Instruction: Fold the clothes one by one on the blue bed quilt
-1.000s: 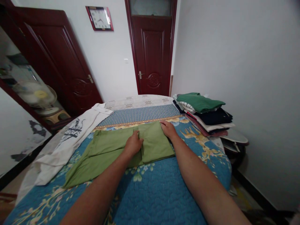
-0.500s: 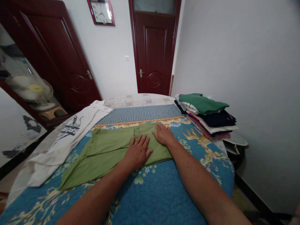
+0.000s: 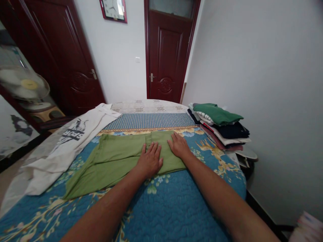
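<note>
The green garment (image 3: 121,146) is spread on the blue quilt (image 3: 166,208) at eleven o'clock from the wearer, its folded end (image 3: 164,137) at twelve. That end is no longer gripped at its edges: the left hand (image 3: 149,163) is now laid flat, fingers slightly spread; the right hand (image 3: 180,146) is rested at two o'clock from it, thumb parted, fingers seemingly together. The fold thus seems set and is probably being smoothed.

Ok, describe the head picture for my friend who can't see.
A person's left hand and right hand rest on a partly folded green garment. A blue cover lies beneath, a white top left, a clothes stack right.
</note>
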Tool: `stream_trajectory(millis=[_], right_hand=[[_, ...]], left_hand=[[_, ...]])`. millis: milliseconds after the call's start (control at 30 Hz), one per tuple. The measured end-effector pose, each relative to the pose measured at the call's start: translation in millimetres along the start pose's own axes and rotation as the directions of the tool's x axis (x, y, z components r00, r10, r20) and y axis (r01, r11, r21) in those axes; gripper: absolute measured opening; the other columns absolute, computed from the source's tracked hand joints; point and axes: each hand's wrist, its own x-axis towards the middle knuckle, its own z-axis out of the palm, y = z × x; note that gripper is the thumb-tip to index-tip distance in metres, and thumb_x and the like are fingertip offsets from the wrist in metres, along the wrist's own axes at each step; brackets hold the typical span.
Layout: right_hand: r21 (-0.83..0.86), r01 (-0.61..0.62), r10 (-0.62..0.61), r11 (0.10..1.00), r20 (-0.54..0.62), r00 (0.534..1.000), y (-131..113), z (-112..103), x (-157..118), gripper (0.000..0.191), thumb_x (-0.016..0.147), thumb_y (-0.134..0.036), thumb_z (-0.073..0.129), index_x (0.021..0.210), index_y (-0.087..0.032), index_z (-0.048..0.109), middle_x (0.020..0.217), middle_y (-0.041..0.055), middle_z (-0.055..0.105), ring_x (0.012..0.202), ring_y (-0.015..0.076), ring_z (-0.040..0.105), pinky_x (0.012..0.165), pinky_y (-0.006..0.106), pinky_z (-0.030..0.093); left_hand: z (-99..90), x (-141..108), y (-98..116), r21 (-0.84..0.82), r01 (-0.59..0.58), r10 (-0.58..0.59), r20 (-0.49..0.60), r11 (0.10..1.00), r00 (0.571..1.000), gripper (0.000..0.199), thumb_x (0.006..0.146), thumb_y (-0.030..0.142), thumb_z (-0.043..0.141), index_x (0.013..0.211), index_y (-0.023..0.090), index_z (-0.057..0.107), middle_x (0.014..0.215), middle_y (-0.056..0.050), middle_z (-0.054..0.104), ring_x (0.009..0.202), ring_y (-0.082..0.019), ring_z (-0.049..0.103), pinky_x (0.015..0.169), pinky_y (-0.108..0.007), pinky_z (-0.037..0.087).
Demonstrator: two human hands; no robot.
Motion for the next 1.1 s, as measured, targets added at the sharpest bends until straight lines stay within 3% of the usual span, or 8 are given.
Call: stream_trajectory(millis=[400, 567, 700, 767, 833, 900, 1000, 1100], right_hand=[[-0.066, -0.004, 0.009, 0.998, 0.077, 0.997, 3, -29, -124, 0.07, 0.109, -0.058, 0.042, 0.167, -0.019, 0.044, 0.175, 0.0183, 0.034, 0.163, 0.0378, 0.027, 0.131, 0.062, 0.017], [0.053, -0.002, 0.003, 0.999, -0.021, 1.0, 13, -30, -122, 0.061, 0.108, -0.046, 0.045, 0.158, -0.013, 0.055, 0.161, 0.0203, 0.054, 0.152, 0.0333, 0.047, 0.128, 0.052, 0.031], [0.218, -0.129, 0.143, 0.967, -0.047, 0.989, 28, -31, -94, 0.052, 0.102, -0.037, 0.048, 0.144, -0.012, 0.068, 0.135, 0.018, 0.073, 0.127, 0.03, 0.066, 0.115, 0.043, 0.046], [0.315, -0.234, 0.245, 0.92, 0.004, 0.969, 35, -34, -74, 0.046, 0.097, -0.036, 0.053, 0.133, -0.015, 0.075, 0.124, 0.0153, 0.078, 0.118, 0.0287, 0.07, 0.109, 0.04, 0.05], [0.416, -0.315, 0.306, 0.853, 0.089, 0.948, 39, -38, -54, 0.037, 0.092, -0.036, 0.06, 0.115, -0.016, 0.081, 0.112, 0.0133, 0.081, 0.111, 0.0279, 0.072, 0.1, 0.036, 0.053], [0.487, -0.365, 0.311, 0.793, 0.19, 0.931, 41, -42, -39, 0.028, 0.086, -0.038, 0.067, 0.095, -0.016, 0.082, 0.093, 0.0102, 0.081, 0.096, 0.026, 0.073, 0.085, 0.032, 0.055], [0.536, -0.431, 0.306, 0.726, 0.309, 0.9, 39, -46, -29, 0.025, 0.081, -0.041, 0.07, 0.075, -0.017, 0.075, 0.068, 0.0043, 0.071, 0.067, 0.0198, 0.065, 0.06, 0.026, 0.047], [0.584, -0.428, 0.309, 0.69, 0.297, 0.903, 32, -50, -28, 0.024, 0.078, -0.041, 0.069, 0.071, -0.019, 0.071, 0.057, 0.0018, 0.064, 0.051, 0.0173, 0.055, 0.048, 0.026, 0.038]], left_hand=[[-4.1, -3, 2, -0.048, -0.052, 0.051, -0.014, 0.998, 0.999, 0.059, 0.106, 0.042, 0.046, 0.16, 0.018, 0.052, 0.171, -0.017, 0.043, 0.162, -0.039, 0.031, 0.129, -0.076, 0.012], [-33.3, -32, -1, -0.142, -0.232, 0.244, 0.075, 0.962, 0.967, 0.049, 0.104, 0.032, 0.053, 0.152, 0.028, 0.061, 0.162, -0.012, 0.057, 0.158, -0.038, 0.041, 0.128, -0.079, 0.012], [-67.4, -53, -20, -0.332, -0.309, 0.369, 0.135, 0.891, 0.92, 0.031, 0.096, 0.024, 0.064, 0.123, 0.033, 0.077, 0.129, -0.005, 0.079, 0.15, -0.036, 0.052, 0.127, -0.08, 0.01], [-76.8, -57, -39, -0.36, -0.257, 0.29, 0.038, 0.897, 0.956, 0.024, 0.099, 0.026, 0.06, 0.114, 0.03, 0.079, 0.118, -0.005, 0.082, 0.14, -0.033, 0.061, 0.128, -0.076, 0.014], [-77.0, -60, -63, -0.321, -0.118, 0.089, -0.103, 0.94, 0.991, 0.027, 0.101, 0.029, 0.055, 0.115, 0.025, 0.079, 0.118, -0.009, 0.081, 0.129, -0.031, 0.068, 0.126, -0.067, 0.03], [-69.4, -63, -90, -0.278, 0.069, -0.123, -0.183, 0.958, 0.975, 0.033, 0.102, 0.031, 0.051, 0.118, 0.02, 0.078, 0.12, -0.014, 0.08, 0.119, -0.031, 0.071, 0.115, -0.055, 0.046], [-53.2, -69, -120, -0.275, 0.233, -0.276, -0.127, 0.933, 0.953, 0.038, 0.103, 0.034, 0.048, 0.119, 0.018, 0.079, 0.117, -0.015, 0.08, 0.112, -0.03, 0.073, 0.101, -0.044, 0.054], [-42.9, -73, -132, -0.314, 0.244, -0.277, -0.063, 0.917, 0.959, 0.038, 0.103, 0.036, 0.048, 0.118, 0.021, 0.08, 0.117, -0.011, 0.081, 0.11, -0.027, 0.073, 0.1, -0.038, 0.053]])
